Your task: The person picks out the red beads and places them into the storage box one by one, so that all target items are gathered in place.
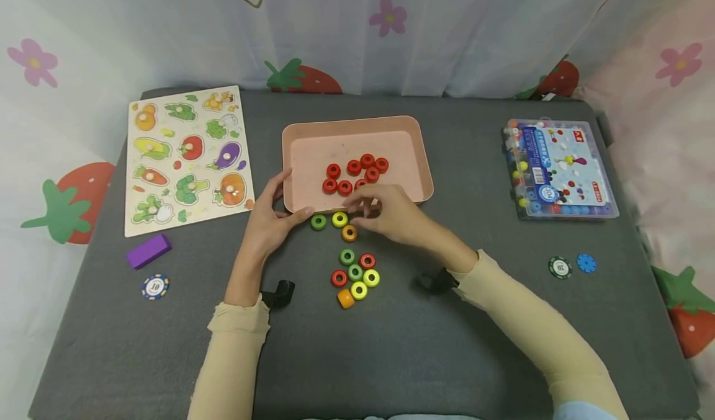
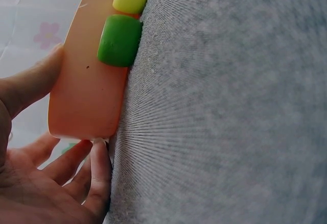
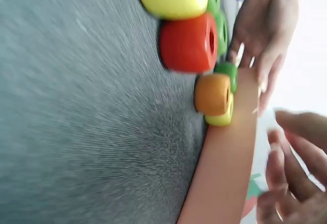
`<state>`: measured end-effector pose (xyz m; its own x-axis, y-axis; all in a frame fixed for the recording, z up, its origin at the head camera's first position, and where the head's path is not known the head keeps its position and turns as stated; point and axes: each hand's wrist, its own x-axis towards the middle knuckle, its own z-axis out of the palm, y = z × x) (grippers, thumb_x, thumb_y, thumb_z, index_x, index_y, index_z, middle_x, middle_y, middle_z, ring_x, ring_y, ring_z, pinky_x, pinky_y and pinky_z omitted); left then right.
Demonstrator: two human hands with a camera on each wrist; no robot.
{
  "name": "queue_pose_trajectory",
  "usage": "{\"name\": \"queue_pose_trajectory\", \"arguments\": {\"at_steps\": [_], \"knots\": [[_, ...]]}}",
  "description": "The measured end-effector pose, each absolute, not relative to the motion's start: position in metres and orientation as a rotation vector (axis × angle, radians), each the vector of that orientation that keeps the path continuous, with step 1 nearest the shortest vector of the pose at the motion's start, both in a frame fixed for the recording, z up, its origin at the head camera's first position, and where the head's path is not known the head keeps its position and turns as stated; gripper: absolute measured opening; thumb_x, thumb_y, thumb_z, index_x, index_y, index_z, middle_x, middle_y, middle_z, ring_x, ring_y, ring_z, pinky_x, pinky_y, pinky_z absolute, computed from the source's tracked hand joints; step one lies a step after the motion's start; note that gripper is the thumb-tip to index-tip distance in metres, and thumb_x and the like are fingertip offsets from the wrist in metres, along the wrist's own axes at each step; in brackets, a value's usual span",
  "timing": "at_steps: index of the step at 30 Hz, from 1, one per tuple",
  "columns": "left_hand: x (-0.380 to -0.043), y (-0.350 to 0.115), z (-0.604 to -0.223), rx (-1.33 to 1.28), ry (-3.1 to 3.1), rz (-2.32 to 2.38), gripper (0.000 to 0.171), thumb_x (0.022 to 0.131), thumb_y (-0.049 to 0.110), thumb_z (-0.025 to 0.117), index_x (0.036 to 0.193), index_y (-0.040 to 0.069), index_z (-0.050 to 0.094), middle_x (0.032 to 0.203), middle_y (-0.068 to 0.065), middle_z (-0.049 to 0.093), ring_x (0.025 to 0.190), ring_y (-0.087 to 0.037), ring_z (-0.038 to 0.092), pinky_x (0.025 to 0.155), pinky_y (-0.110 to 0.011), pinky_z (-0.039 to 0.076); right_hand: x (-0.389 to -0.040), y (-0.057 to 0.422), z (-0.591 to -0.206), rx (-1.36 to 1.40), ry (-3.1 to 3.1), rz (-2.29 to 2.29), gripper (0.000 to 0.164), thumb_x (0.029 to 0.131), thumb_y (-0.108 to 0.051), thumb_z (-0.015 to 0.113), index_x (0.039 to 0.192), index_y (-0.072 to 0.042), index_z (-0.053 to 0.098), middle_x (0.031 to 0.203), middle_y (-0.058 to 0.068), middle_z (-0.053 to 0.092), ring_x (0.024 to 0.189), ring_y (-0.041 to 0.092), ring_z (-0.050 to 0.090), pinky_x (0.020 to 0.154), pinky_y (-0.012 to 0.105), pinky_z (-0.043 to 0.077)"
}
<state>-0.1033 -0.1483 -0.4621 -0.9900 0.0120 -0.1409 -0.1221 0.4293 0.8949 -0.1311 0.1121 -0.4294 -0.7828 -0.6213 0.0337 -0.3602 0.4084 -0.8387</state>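
A shallow pink tray [image 1: 313, 144] holds several red ring beads [image 1: 354, 167] in its front half. At its front left corner my left hand [image 1: 265, 224] grips the tray, thumb at the front rim and fingers against the left end. My right hand [image 1: 393, 215] is over the front edge, fingers loosely bent, with nothing visible between them in the right wrist view. A green bead [image 1: 318, 222] and a yellow bead [image 1: 339, 219] stand along the tray's front wall, with an orange bead [image 1: 349, 233] just before them. Part of the red group is hidden behind my right hand.
Nearer me lies a cluster of red, green, yellow and orange beads [image 1: 355, 272]. A vegetable puzzle board [image 1: 187, 159], purple block [image 1: 148, 250] and poker chip [image 1: 155, 287] lie left. On the right are a clear bead case [image 1: 561, 169], a dark chip [image 1: 560, 267] and a blue disc [image 1: 586, 263].
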Motion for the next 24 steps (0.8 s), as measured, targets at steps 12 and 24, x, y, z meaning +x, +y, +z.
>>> {"name": "queue_pose_trajectory", "arguments": {"at_steps": [12, 24], "knots": [[-0.104, -0.15, -0.465, -0.11, 2.556, 1.607, 0.087, 0.085, 0.027, 0.081, 0.157, 0.025, 0.033, 0.148, -0.012, 0.049, 0.098, -0.027, 0.057, 0.069, -0.018, 0.046, -0.121, 0.132, -0.438, -0.888, 2.019, -0.969, 0.034, 0.076, -0.001, 0.084, 0.107, -0.013, 0.077, 0.106, 0.003, 0.069, 0.082, 0.021, 0.062, 0.071, 0.028, 0.05], [-0.103, -0.148, -0.464, -0.109, 2.567, 1.594, 0.087, 0.085, 0.027, 0.082, 0.157, 0.026, 0.033, 0.147, -0.011, 0.05, 0.095, -0.026, 0.058, 0.068, -0.02, 0.046, -0.134, 0.13, -0.435, -0.859, 2.117, -1.179, 0.026, 0.082, -0.011, 0.082, 0.107, -0.015, 0.075, 0.089, 0.0, 0.069, 0.069, 0.017, 0.061, 0.06, 0.027, 0.046]]}}
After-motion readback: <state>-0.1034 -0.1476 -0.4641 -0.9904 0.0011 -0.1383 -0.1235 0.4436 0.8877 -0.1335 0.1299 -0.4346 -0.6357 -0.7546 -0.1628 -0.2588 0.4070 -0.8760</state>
